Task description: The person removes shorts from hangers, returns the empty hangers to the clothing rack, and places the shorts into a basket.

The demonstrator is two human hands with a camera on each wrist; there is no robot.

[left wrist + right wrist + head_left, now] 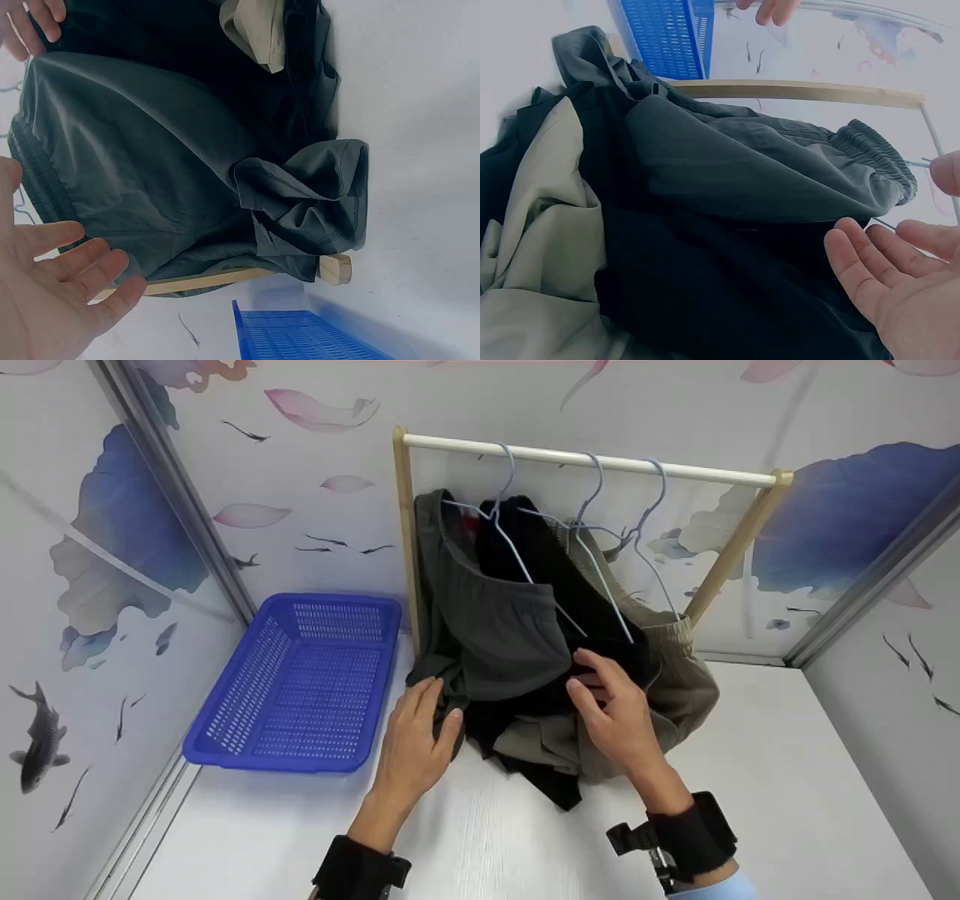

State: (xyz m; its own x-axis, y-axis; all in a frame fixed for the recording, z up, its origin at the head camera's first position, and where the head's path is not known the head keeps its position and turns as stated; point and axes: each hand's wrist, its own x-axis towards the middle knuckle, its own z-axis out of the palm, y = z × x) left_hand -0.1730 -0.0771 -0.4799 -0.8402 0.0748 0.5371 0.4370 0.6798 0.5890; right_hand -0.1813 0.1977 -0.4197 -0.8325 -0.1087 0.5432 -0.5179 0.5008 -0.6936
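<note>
Dark grey elastic-waist pants [510, 630] hang at the left end of a small clothes rack, their lower part bunched on the table. Beside them is a black garment [536, 544], then khaki pants [682, 675] at the right. Each is on a light blue wire hanger [512, 547]. My left hand [416, 735] is by the lower left of the grey pants, fingers loosely extended and holding nothing. In front of the black garment, near the grey waistband, my right hand [619, 712] has relaxed fingers and an empty palm; whether its fingertips touch cloth, I cannot tell.
The rack has a white rail [555, 454] and wooden side posts [735, 551]. To its left a blue plastic basket [386, 675] sits on the white table [787, 780]. Printed panels [300, 555] with metal corner strips enclose the back and sides.
</note>
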